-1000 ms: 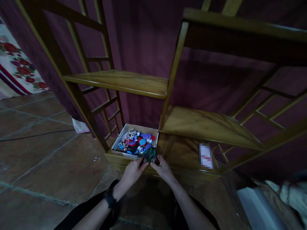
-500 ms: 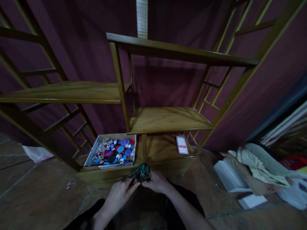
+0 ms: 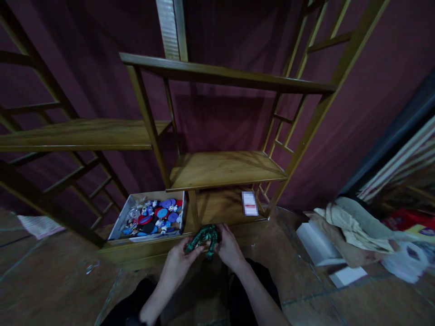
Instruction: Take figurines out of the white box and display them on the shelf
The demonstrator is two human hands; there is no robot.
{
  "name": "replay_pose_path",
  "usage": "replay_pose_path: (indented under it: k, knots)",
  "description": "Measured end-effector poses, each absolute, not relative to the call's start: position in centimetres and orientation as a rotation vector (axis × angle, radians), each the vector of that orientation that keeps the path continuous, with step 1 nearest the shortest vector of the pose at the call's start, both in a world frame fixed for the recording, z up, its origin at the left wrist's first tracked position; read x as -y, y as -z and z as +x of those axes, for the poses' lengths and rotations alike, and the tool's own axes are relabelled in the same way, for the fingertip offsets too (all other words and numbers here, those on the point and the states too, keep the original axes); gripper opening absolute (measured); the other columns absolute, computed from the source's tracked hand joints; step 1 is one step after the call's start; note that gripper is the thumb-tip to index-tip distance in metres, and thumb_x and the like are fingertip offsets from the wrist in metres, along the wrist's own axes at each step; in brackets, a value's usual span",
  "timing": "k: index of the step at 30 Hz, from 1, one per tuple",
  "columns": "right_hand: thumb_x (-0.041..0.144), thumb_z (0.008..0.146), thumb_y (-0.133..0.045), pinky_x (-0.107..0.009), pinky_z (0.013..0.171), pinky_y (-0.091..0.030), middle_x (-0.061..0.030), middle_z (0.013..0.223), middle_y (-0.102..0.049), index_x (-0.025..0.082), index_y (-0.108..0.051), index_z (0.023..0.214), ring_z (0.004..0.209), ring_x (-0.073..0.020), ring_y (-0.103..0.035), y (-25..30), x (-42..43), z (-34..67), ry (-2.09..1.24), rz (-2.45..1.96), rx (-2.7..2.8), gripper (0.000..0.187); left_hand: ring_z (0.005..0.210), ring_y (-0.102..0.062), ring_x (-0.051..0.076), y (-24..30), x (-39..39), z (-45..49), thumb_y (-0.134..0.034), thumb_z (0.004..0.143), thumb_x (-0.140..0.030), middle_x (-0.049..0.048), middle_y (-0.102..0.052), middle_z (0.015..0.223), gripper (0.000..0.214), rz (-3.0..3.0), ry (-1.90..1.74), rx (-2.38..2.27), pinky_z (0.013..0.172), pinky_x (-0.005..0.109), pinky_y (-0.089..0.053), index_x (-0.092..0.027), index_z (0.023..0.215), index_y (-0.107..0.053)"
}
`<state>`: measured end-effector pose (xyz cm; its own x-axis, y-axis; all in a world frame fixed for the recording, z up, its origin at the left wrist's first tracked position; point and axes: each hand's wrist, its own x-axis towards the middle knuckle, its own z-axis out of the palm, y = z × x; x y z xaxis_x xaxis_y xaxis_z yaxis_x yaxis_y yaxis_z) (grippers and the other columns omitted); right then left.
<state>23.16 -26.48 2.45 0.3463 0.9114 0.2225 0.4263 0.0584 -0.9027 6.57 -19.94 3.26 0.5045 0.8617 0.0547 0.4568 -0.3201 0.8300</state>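
A small dark green figurine (image 3: 203,237) is held between both hands, just above the front edge of the bottom shelf. My left hand (image 3: 178,262) grips its left side with curled fingers. My right hand (image 3: 228,248) closes on its right side. To the left, a shallow white box (image 3: 119,220) on the bottom shelf holds several small colourful trinkets (image 3: 152,216) in blue, red and white.
A wooden shelf unit (image 3: 220,170) stands against a dark purple wall, its middle and upper boards bare. A small blurred card (image 3: 249,203) lies on the bottom shelf. Cloth, white boxes and bags (image 3: 346,231) are piled on the tiled floor at right.
The view has swung right, from the shelf's left end to its middle. Both hands stay on the green figurine, which has turned so its limbs now show.
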Motion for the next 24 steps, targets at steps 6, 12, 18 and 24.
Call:
replay_pose_path:
  k: [6,12,18,24]
  knots:
    - [0.023,0.067,-0.063,-0.032,0.078,-0.049,-0.0051,0.093,-0.065,0.02,-0.06,0.096,0.085,-0.0194,-0.061,-0.9,27.5,23.3,-0.685,-1.399,1.073,0.029,0.074,-0.064,0.022,-5.3,21.8,7.4,-0.048,0.082,-0.047,0.0071,-0.069,0.078,0.033,2.239,-0.607,-1.119,0.068,0.031,-0.047,-0.016,0.083,-0.062]
    - [0.032,0.071,-0.061,-0.034,0.085,-0.046,-0.0075,0.097,-0.067,0.017,-0.058,0.097,0.09,-0.0199,-0.061,-0.7,28.3,22.4,-0.783,-1.33,0.979,0.031,0.083,-0.059,0.023,-7.8,24.6,7.5,-0.04,0.09,-0.032,0.0114,-0.063,0.078,0.031,3.054,-0.625,-1.014,0.088,0.042,-0.04,-0.013,0.078,-0.061]
    - [0.036,0.073,-0.059,-0.035,0.079,-0.046,-0.0067,0.089,-0.065,0.016,-0.058,0.094,0.083,-0.0208,-0.06,0.7,29.0,22.0,-0.66,-1.434,1.09,0.029,0.085,-0.056,0.02,-6.8,25.8,6.4,-0.04,0.09,-0.029,0.0085,-0.061,0.08,0.027,3.231,-0.589,-0.993,0.099,0.042,-0.032,-0.012,0.085,-0.061]
    - [0.037,0.073,-0.059,-0.036,0.079,-0.044,-0.0068,0.09,-0.063,0.017,-0.059,0.094,0.085,-0.0215,-0.058,1.7,28.8,21.8,-0.514,-1.463,1.221,0.029,0.086,-0.054,0.019,-5.6,25.9,4.8,-0.044,0.089,-0.029,0.0075,-0.061,0.084,0.024,3.363,-0.604,-0.902,0.106,0.047,-0.024,-0.013,0.086,-0.061]
